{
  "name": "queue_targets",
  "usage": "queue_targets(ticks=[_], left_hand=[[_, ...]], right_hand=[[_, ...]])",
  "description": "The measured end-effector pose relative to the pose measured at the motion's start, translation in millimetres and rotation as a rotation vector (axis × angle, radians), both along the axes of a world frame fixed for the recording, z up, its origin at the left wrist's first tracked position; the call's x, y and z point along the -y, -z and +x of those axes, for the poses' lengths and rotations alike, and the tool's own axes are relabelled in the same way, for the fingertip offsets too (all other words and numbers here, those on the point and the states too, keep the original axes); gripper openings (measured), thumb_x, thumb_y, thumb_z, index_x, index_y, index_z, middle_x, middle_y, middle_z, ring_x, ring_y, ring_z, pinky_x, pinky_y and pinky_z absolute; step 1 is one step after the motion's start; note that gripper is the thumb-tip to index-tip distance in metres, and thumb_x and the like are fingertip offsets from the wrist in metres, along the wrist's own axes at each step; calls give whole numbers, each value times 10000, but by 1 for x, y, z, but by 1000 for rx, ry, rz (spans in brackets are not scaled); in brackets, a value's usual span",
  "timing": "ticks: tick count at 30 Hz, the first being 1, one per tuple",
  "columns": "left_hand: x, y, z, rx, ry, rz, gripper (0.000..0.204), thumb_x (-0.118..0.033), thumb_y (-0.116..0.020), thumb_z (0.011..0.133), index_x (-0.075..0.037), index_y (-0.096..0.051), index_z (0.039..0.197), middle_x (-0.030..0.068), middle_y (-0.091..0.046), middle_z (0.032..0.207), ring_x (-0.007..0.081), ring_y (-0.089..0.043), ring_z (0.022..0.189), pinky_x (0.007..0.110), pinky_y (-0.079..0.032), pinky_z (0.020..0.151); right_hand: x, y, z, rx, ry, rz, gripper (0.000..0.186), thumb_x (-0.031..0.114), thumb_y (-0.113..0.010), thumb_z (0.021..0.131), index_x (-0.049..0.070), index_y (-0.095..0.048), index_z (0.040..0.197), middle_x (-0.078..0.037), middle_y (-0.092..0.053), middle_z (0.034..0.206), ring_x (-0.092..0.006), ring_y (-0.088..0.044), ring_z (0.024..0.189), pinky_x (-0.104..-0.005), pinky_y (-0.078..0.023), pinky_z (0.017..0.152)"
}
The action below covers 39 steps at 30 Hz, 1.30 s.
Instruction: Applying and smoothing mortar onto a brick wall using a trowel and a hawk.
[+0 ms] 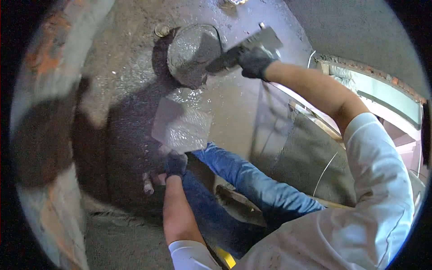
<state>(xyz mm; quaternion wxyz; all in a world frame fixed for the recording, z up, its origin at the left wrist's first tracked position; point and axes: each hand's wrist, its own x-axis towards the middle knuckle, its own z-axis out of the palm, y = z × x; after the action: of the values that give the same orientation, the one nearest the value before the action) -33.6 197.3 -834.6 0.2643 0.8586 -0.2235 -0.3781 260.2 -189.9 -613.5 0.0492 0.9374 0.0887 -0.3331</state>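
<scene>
My left hand [175, 164], in a dark glove, is closed at the lower edge of a square, flat grey board [182, 127]. The board's face looks wet and gritty. Higher up and to the right, my gloved right hand [256, 62] grips a rectangular plastering trowel [270, 39], its long blade slanting down to the left. The blade's lower left end is close to a round bucket [191, 54] full of wet grey mortar. Whether the blade touches the bucket cannot be made out.
Wet cement floor [234, 117] surrounds the bucket. A rough wall edge [54, 90] runs along the left. My legs in blue jeans [252, 180] are below the board. A small round fitting [162, 30] sits beside the bucket. A plastered wall [360, 36] and an opening [387, 103] lie right.
</scene>
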Motion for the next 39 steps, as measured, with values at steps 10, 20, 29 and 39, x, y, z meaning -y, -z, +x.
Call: queue_targets(ticks=[10, 20, 29, 39], left_hand=[[94, 3, 99, 19, -364, -129, 196, -232, -606, 682, -49, -653, 735, 200, -630, 750, 365, -613, 710, 448, -496, 654], [38, 62, 79, 354, -130, -394, 263, -253, -628, 664, -43, -643, 822, 194, -632, 782, 380, -606, 788, 460, -492, 711], [40, 43, 108, -93, -375, -278, 291, -204, -668, 649, -25, -629, 875, 204, -625, 868, 389, -593, 841, 455, -488, 748], [15, 10, 86, -285, -521, -303, 269, -278, -665, 672, -56, -642, 822, 203, -621, 846, 406, -584, 786, 466, -488, 709]], right_hand=[[-37, 63, -8, 120, -212, 356, 309, 124, -473, 815, 63, -550, 1109, -205, -592, 1059, -320, -548, 1003, -391, -411, 895], [-54, 15, 34, -21, -236, 27, 370, 199, -591, 715, 48, -627, 1050, -200, -647, 795, -344, -640, 727, -431, -523, 678], [-90, 35, 9, -208, -166, -98, 214, 226, -587, 715, 38, -664, 780, -214, -640, 804, -378, -626, 719, -452, -512, 662], [-131, -17, -81, -214, -255, -103, 268, 239, -547, 769, -19, -621, 759, -218, -603, 717, -356, -607, 687, -474, -474, 619]])
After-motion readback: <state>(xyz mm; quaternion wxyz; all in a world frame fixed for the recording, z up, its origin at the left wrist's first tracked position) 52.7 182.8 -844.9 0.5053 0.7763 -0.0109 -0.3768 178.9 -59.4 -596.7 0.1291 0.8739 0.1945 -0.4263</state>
